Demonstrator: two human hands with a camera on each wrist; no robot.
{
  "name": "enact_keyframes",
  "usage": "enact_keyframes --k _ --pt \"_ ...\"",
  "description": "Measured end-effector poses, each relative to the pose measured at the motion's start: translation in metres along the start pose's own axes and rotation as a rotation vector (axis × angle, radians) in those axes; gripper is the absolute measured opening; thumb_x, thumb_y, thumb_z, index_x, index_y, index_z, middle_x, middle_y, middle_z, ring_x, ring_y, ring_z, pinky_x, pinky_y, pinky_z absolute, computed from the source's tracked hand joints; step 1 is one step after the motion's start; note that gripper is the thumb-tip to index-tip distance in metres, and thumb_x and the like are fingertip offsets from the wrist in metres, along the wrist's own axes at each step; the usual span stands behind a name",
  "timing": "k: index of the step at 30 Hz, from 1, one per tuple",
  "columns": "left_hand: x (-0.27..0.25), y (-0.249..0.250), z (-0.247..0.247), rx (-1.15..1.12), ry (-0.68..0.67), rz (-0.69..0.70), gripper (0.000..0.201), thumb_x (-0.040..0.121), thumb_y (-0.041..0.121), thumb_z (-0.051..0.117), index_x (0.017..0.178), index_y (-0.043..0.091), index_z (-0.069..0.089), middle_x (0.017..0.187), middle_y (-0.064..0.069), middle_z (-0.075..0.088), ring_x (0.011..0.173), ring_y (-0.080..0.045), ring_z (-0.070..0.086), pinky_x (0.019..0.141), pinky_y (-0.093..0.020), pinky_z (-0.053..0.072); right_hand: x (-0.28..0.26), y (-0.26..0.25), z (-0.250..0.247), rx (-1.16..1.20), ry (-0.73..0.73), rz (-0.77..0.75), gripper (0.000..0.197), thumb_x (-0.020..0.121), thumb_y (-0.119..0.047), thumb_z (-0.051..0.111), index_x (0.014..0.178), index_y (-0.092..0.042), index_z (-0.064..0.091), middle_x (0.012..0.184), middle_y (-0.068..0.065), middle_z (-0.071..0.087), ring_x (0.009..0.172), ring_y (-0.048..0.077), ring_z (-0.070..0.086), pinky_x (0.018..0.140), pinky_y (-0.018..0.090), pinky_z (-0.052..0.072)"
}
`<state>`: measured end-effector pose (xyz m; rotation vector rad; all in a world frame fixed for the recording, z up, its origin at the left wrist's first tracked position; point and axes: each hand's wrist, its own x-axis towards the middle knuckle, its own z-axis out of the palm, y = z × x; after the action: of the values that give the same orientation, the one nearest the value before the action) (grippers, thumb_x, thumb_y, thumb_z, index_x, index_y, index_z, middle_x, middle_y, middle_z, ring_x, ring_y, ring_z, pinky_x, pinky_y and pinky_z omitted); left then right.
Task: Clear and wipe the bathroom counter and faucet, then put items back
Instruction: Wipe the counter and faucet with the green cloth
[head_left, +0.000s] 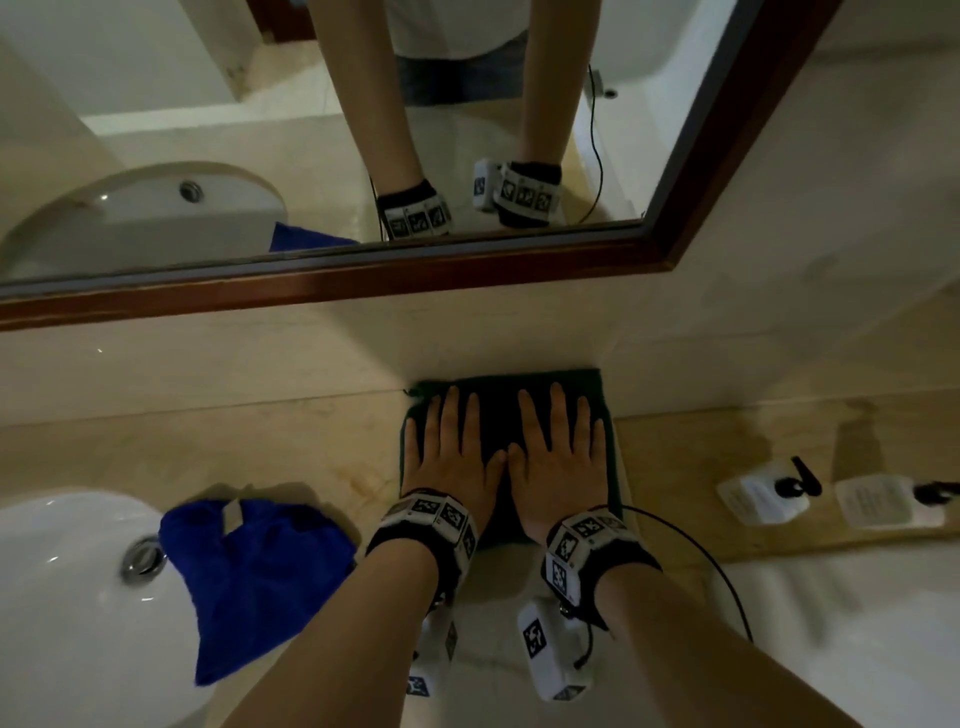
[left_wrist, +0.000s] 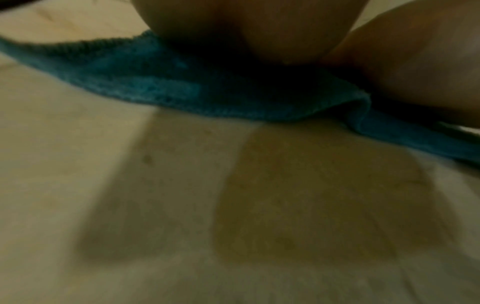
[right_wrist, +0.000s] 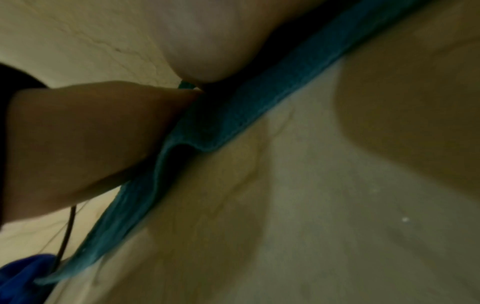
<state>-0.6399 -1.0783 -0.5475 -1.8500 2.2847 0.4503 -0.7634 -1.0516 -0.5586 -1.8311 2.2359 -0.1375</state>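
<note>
Head view: both hands' fingers lie released, flat on green cloth; blue cloth beside sink.

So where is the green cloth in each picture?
Head: green cloth in the middle, flat under the left hand and right hand.
Left wrist: a band across the top.
Right wrist: a slanted strip.
Shared landmark: the beige counter.
</note>
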Motion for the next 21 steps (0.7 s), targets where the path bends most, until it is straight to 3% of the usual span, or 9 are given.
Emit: enact_keyframes --k 3,11,16,21 --pt "-0.002 0.002 -0.002 0.004 0.001 -0.001 0.081 0.078 0.057 -0.015 0.150 0.019 -0.016 0.158 -0.005 -0.018 0.146 -0.025 -0.012 0.118 -0.045 -0.009 0.007 0.005 -0.001 0.002 -0.021 -0.014 0.063 0.091 -0.049 0.013 0.152 -0.031 0.016 0.159 0.008 0.014 0.145 0.037 0.013 0.118 0.049 0.007" --pt "0.001 0.030 -0.001 -0.031 0.005 -0.068 0.085 0.077 0.057 -0.016 0.150 0.013 -0.014 0.157 -0.012 -0.017 0.146 -0.030 -0.011 0.116 -0.049 -0.011 0.011 0.023 -0.010 0.008 -0.054 -0.067 0.063 0.089 -0.044 0.004 0.152 -0.034 0.008 0.161 0.003 0.008 0.147 0.033 0.006 0.119 0.046 0.003" --pt "0.006 0.053 0.002 -0.077 0.031 -0.074 0.084 0.078 0.056 -0.012 0.151 0.014 -0.010 0.158 -0.012 -0.012 0.146 -0.029 -0.008 0.116 -0.050 -0.012 0.013 0.043 -0.011 0.007 -0.023 -0.060 0.060 0.093 -0.040 0.014 0.152 -0.027 0.017 0.158 0.007 0.020 0.143 0.035 0.020 0.116 0.052 0.019" --pt "0.006 0.055 0.004 -0.015 0.024 -0.091 0.079 0.083 0.056 -0.009 0.150 0.015 -0.013 0.158 -0.011 -0.015 0.146 -0.028 -0.010 0.115 -0.049 -0.011 0.012 0.044 -0.007 0.012 0.005 -0.081 0.060 0.095 -0.040 0.016 0.151 -0.021 0.023 0.157 0.008 0.022 0.143 0.036 0.022 0.114 0.055 0.023"
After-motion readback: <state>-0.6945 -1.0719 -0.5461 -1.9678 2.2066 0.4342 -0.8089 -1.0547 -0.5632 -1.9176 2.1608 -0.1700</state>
